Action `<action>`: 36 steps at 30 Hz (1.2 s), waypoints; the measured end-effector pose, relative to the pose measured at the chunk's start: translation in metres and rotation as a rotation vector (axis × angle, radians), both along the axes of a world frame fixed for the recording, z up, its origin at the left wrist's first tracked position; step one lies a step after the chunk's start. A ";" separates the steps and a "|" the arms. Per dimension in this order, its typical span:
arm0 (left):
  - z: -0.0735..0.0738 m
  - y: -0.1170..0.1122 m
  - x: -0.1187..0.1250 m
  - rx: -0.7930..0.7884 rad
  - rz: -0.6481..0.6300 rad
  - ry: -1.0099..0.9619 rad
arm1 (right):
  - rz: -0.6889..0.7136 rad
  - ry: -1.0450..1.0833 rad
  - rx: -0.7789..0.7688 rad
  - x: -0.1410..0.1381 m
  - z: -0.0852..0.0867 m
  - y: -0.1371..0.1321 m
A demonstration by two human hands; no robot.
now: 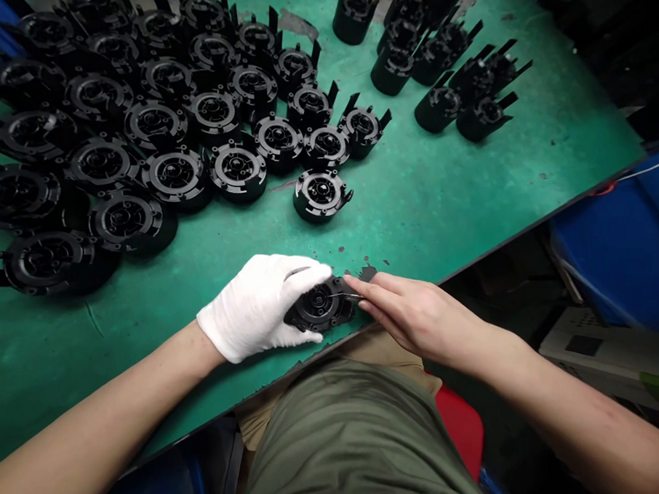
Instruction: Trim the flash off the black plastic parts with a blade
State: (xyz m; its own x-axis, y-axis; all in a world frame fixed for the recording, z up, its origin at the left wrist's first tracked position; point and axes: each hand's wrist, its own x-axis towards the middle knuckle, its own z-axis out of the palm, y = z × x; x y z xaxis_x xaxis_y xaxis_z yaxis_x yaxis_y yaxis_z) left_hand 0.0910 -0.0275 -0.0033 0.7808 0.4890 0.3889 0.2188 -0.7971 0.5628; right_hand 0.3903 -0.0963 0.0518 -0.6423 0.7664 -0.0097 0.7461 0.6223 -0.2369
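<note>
My left hand (260,302), in a white glove, is closed around the side of a round black plastic housing (317,306) at the table's front edge. The housing's ringed face is turned up toward me. Bare and closed, my right hand (405,305) pinches a slim pointed metal tool (349,296). Its thin tip reaches over the face of the housing, near the centre. Whether this tool is tweezers or a blade cannot be made out. Just beyond my hands, a similar black housing (321,194) stands apart on the table.
Many more black housings (176,173) crowd the left and back of the green table (393,208). Several taller black cylindrical parts with upright prongs (392,68) stand at the back right. Dark scraps (368,273) lie near my right hand. A blue bin (624,241) is beyond the right edge.
</note>
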 end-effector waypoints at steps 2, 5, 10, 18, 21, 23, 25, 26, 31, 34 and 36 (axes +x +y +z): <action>-0.001 -0.002 0.000 -0.006 0.030 -0.010 | 0.007 -0.042 0.010 -0.001 0.001 0.001; -0.005 -0.008 0.002 -0.028 0.108 0.002 | 0.009 -0.097 0.036 -0.003 0.003 0.000; -0.006 -0.019 0.010 -0.119 0.217 0.007 | -0.002 -0.210 0.089 -0.006 0.006 -0.004; -0.004 -0.018 0.012 -0.141 0.219 -0.011 | 0.049 -0.269 -0.026 -0.002 0.012 0.000; -0.005 -0.018 0.012 -0.139 0.227 -0.012 | 0.079 -0.312 -0.068 -0.001 0.015 0.003; -0.005 -0.018 0.012 -0.137 0.224 -0.012 | 0.108 -0.352 -0.073 -0.002 0.018 0.006; -0.004 -0.018 0.012 -0.139 0.222 -0.010 | 0.145 -0.382 -0.081 -0.003 0.020 0.011; -0.004 -0.017 0.012 -0.137 0.221 -0.012 | 0.164 -0.389 -0.088 -0.003 0.020 0.014; 0.000 -0.017 0.012 -0.179 0.228 0.007 | 0.225 -0.264 -0.113 0.006 0.019 0.033; -0.002 -0.017 0.010 -0.140 0.390 0.000 | 0.080 -0.008 -0.044 0.013 0.017 0.036; -0.004 -0.016 0.009 -0.044 0.498 -0.021 | -0.050 0.143 -0.012 0.013 0.013 0.029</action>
